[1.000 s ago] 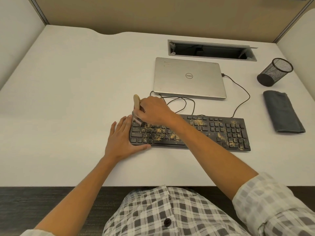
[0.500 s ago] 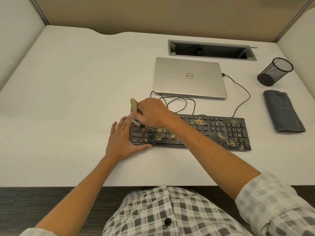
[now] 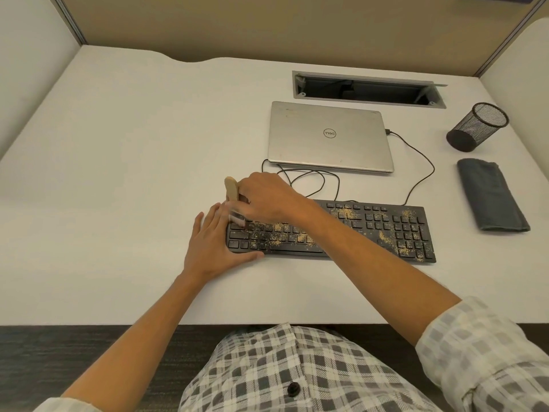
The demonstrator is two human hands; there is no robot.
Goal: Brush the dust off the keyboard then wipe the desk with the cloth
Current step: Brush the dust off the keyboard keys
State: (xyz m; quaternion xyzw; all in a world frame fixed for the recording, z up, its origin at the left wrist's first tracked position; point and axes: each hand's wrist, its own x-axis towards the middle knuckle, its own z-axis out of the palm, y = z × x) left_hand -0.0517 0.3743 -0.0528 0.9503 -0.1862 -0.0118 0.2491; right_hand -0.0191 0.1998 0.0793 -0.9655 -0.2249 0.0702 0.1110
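Nearest the camera is a checked shirt [image 3: 297, 370] with a dark button, and two bare forearms reach out from rolled sleeves over the front edge of the white surface [image 3: 118, 173].

The left hand [image 3: 212, 248] lies flat at the left end of the black keyboard [image 3: 395, 230], fingers straight and together, the thumb stretched along the keyboard's front edge; it steadies the keyboard and holds nothing.

The right hand [image 3: 267, 197] crosses over the keyboard to its far left corner, fingers curled round a brush [image 3: 232, 190]. The brush's pale wooden handle sticks up past the knuckles, and its bristle end is blurred, so it seems to touch the top-left keys, though contact cannot be told for sure.

Tan dust [image 3: 386, 236] is scattered over the keys: thick across the left and middle rows, with patches near the top centre and over the number pad at the right.

Behind the keyboard a black cable [image 3: 419, 179] loops on the surface and runs to the right side of a closed silver laptop [image 3: 329, 135].

To the right, well apart from the keyboard, a folded grey cloth [image 3: 490, 194] lies flat, untouched. Just beyond it stands a black mesh pen cup [image 3: 475, 126], tilted in this wide view.

Farthest back, a grey cable slot [image 3: 365, 89] is set into the surface before the tan partition wall.
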